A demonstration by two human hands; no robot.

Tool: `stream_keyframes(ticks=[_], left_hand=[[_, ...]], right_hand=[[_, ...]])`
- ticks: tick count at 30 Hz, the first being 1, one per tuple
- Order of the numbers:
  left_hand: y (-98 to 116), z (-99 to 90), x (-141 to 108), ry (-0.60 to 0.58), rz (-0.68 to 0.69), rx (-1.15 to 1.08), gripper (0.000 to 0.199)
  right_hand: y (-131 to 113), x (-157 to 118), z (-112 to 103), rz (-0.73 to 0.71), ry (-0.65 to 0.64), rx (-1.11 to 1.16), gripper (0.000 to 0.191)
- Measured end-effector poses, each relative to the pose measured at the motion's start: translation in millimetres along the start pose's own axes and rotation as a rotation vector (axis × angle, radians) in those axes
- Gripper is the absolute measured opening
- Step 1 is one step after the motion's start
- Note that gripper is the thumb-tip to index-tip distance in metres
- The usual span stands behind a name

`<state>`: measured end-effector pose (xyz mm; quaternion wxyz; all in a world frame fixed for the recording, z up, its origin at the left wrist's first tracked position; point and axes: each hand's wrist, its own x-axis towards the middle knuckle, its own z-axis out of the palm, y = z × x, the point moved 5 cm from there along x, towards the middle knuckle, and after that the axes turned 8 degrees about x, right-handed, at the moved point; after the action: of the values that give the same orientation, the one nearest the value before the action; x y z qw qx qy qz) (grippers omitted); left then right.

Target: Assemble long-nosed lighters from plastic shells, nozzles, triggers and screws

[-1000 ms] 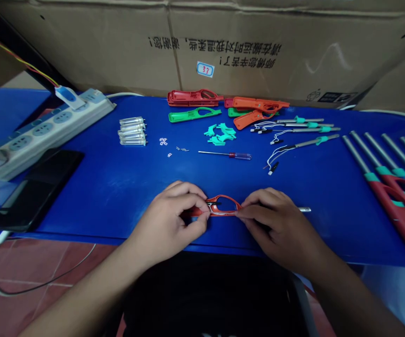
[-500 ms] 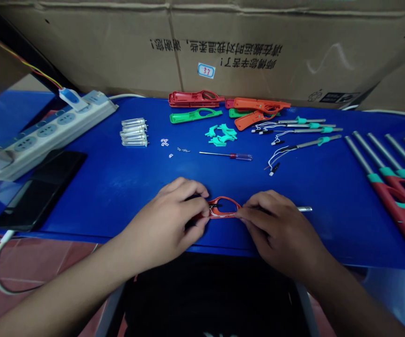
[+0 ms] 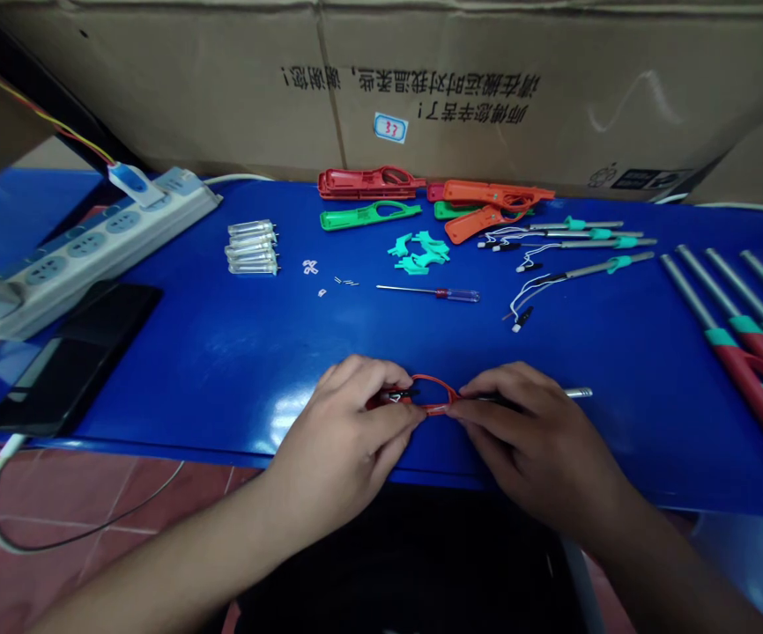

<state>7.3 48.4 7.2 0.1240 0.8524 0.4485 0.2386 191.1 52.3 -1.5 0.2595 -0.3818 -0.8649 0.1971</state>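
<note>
A red lighter casing half with an oval loop lies low over the table's front, held from both sides. My left hand is closed on its left part, where a black igniter piece with white wire shows under the fingers. My right hand pinches the casing at the right end of the loop. A metal tube sticks out to the right beyond this hand; its middle is hidden by the fingers.
Behind the hands lie a screwdriver, turquoise triggers, clear fuel tanks, wired metal tubes and casing halves. Several red lighters sit at right. A power strip and black phone are at left.
My left hand has slid right along the casing, covering the lower left of the loop. My right hand stays nearly in place, and the view has shifted slightly.
</note>
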Motion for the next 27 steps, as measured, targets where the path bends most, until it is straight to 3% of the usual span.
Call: stream_keyframes(ticks=[8, 20, 27], left_hand=[[1, 0.5, 0, -0.004, -0.016, 0.003, 0.015], [-2, 1.7, -2, -0.011, -0.007, -0.002, 0.017], [-1, 2.0, -1, -0.038, -0.019, -0.001, 0.017]], right_hand=[[-13, 2, 0, -0.051, 0.029, -0.066, 0.021], [-12, 0, 3, -0.049, 0.046, -0.083, 0.022], [-18, 5, 4, -0.037, -0.011, -0.213, 0.025]])
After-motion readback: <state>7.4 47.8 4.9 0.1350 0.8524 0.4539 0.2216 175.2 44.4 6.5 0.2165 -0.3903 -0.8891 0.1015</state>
